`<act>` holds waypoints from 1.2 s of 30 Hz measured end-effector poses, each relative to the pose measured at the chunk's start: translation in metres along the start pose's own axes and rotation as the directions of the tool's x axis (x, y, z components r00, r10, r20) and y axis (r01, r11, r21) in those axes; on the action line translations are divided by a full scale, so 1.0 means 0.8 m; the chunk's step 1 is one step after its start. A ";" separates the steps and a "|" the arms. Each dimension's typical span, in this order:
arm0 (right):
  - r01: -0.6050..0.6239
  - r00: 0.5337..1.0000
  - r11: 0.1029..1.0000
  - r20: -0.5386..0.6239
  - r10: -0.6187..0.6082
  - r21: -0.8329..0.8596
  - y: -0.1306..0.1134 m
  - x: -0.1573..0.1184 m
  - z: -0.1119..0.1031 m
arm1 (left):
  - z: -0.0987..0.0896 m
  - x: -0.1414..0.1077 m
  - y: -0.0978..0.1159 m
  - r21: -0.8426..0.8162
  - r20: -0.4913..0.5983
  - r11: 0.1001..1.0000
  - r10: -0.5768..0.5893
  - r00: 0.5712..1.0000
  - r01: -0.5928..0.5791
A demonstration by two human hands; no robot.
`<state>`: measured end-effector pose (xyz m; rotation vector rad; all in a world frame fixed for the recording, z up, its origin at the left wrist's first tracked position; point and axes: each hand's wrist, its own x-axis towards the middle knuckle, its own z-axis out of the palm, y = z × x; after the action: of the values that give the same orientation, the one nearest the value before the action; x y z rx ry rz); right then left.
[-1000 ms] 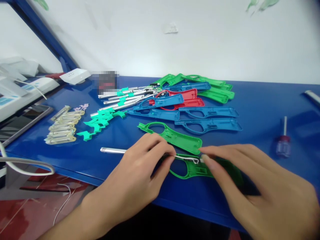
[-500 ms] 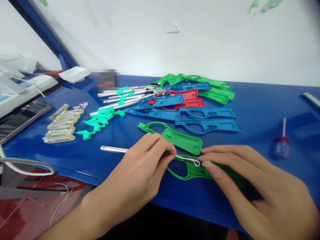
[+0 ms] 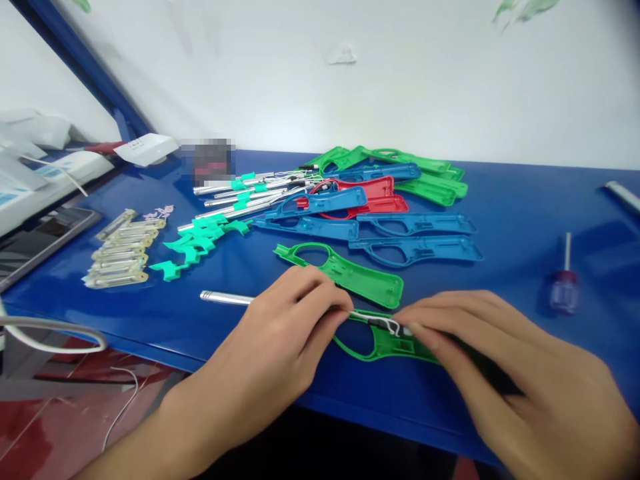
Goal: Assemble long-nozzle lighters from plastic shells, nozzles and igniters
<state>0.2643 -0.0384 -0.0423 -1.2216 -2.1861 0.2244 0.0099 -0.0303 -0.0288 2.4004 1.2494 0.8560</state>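
Observation:
A green lighter handle half (image 3: 390, 347) lies open side up at the front of the table, with an oval trigger loop. My left hand (image 3: 280, 333) is closed over its narrow end, pinching a lighter's silver metal tube (image 3: 226, 298), which sticks out to the left. From those fingers a white wire (image 3: 370, 317) runs along the shell to a small black part (image 3: 402, 329). My right hand (image 3: 520, 360) pinches that black part between thumb and fingertips, over the shell's wide end, which it partly hides. Just behind lies another green handle half (image 3: 360, 277).
Blue handle halves (image 3: 420, 250), red ones (image 3: 385, 193) and green ones (image 3: 435, 187) lie behind. Wired metal tubes (image 3: 235, 203), teal triggers (image 3: 190, 247) and clear yellowish tanks (image 3: 120, 257) are at left. A screwdriver (image 3: 565, 290) lies at right.
My right hand's fingers have shifted slightly, the fingertips sitting closer round the black part. My left hand and the tube have barely moved; the view has drifted a little.

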 end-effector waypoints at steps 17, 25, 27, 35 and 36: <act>-0.093 0.995 0.995 -0.020 0.094 0.034 -0.002 -0.002 -0.002 | -0.002 -0.001 0.001 -0.036 0.076 0.997 -0.061 0.995 0.064; -0.126 0.990 0.987 -0.049 0.132 0.101 -0.006 -0.011 0.002 | -0.003 -0.001 0.002 -0.019 0.061 0.999 -0.049 0.997 0.051; -0.129 0.988 0.982 -0.068 0.140 0.139 -0.010 -0.012 0.003 | -0.003 -0.001 0.003 -0.025 0.057 0.998 -0.049 0.997 0.051; -0.009 0.998 0.996 -0.064 0.014 0.086 -0.010 -0.010 0.000 | -0.005 0.000 0.008 -0.015 0.057 0.998 -0.054 0.997 0.054; 0.003 0.998 0.996 -0.056 0.002 0.085 -0.009 -0.009 0.000 | -0.005 0.000 0.008 -0.008 0.052 0.999 -0.047 0.998 0.047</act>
<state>0.2621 -0.0484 -0.0429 -1.1670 -2.1074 0.2767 0.0115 -0.0338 -0.0229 2.3608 1.2736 0.7789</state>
